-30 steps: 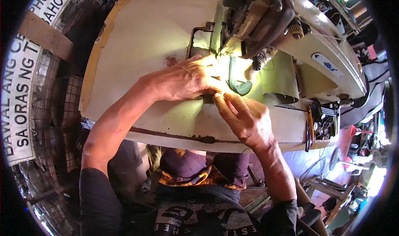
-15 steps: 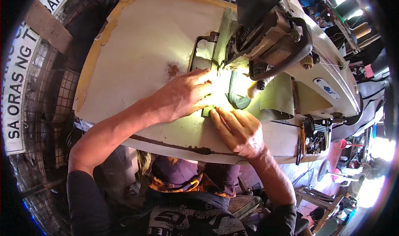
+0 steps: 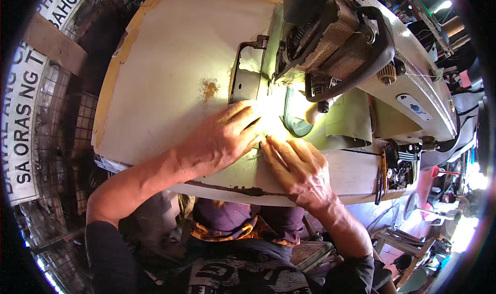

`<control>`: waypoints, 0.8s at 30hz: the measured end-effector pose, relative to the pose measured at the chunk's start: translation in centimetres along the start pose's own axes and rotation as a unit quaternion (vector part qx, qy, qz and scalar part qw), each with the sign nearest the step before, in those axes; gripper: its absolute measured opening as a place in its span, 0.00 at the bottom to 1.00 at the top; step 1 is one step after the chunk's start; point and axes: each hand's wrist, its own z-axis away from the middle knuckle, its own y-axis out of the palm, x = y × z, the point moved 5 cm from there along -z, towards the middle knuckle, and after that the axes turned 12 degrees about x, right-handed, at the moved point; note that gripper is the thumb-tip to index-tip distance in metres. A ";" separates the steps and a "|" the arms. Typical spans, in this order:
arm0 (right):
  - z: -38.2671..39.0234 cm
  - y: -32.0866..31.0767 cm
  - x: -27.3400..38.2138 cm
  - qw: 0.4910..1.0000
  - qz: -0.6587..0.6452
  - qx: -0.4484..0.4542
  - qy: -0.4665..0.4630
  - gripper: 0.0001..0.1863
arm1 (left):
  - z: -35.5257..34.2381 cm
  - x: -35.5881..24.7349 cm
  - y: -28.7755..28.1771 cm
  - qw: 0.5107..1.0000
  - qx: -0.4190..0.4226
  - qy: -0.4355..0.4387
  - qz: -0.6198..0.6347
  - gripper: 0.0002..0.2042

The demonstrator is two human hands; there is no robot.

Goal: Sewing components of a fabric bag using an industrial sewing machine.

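Across the middle of the scene, a pale tabletop (image 3: 170,56) is spread, its far right part taken up by a sewing machine (image 3: 330,48). Just on the near side of the brightly lit spot under it, the left hand (image 3: 219,138) is laid with fingers bent, the right hand (image 3: 304,172) close beside it, fingertips gathered. Whether anything is pinched in either grip cannot be told through the glare. Beneath the machine on the right, green cloth (image 3: 352,115) is spread. Left of the machine, a narrow green strip (image 3: 272,46) is extended from the far side toward the glare; to its right, a curved dark green piece (image 3: 297,128) is seen.
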 end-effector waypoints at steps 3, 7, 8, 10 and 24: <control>0.5 -0.2 0.1 0.997 -0.063 -0.035 0.030 0.24 | 0.1 -0.1 -0.3 1.000 0.004 -0.015 0.006 0.14; 0.8 0.1 0.1 0.996 -0.075 -0.023 0.033 0.22 | 0.0 -0.4 -0.5 0.999 0.029 -0.005 -0.031 0.15; 0.8 0.1 0.1 0.996 -0.075 -0.028 0.033 0.22 | 0.0 -0.5 -0.5 0.998 0.031 0.002 -0.049 0.15; 0.8 0.1 -0.1 0.995 -0.088 -0.029 0.040 0.23 | 0.0 -0.8 -0.4 0.995 0.041 0.015 -0.087 0.20; 1.1 0.9 -0.4 0.990 -0.138 -0.004 0.031 0.23 | 0.1 -0.7 0.4 0.995 0.055 0.003 -0.082 0.18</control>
